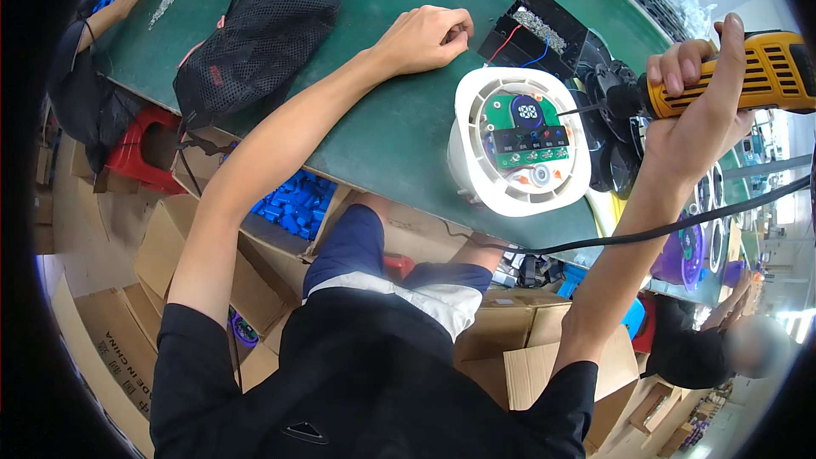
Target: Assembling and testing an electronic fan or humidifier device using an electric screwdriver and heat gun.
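My right hand is wrapped around a yellow and black corded power screwdriver on the right, held level. Its thin bit points left, toward a white round-cornered housing at the table's near edge. A green circuit board with a small lit display sits inside that housing, and red and blue wires rise behind it. My left hand rests on the table left of a black box of small metal screws. Its fingers are curled in; whatever they may hold is hidden.
Black round parts crowd the housing's right side. A black mesh bag lies left on the green table. The tool's black cable crosses my right forearm. Cardboard boxes and blue parts are below. Other people sit left and right.
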The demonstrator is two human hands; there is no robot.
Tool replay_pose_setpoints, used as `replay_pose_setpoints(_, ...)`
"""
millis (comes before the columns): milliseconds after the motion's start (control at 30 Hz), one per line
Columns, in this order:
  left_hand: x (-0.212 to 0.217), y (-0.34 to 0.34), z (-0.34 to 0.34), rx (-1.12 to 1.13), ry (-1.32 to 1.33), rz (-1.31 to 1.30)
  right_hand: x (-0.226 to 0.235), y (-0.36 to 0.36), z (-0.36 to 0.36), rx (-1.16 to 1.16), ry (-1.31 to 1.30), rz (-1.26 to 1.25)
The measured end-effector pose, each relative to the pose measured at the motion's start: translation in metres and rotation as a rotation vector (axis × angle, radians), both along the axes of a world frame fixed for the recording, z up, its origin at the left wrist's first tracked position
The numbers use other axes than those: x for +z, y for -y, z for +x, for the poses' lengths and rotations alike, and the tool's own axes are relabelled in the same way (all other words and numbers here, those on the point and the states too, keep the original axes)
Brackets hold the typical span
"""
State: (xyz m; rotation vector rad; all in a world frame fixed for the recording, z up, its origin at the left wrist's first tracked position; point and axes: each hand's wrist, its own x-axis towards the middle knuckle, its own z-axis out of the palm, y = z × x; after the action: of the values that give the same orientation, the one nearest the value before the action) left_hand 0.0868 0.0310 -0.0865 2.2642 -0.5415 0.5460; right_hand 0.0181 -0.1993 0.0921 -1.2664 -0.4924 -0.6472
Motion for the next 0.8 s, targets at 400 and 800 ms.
replay_pose_setpoints(400,0.001,0.002,-0.001,-0.023,-0.012,0.014,0.025,0.03,0.025,0.437,-0.088,-0.278)
replay_pose_setpoints(800,0.008,-0.004,-0.007,-0.059,-0.038,0.082,0.056,0.042,0.077,1.262,-0.027,-0.515)
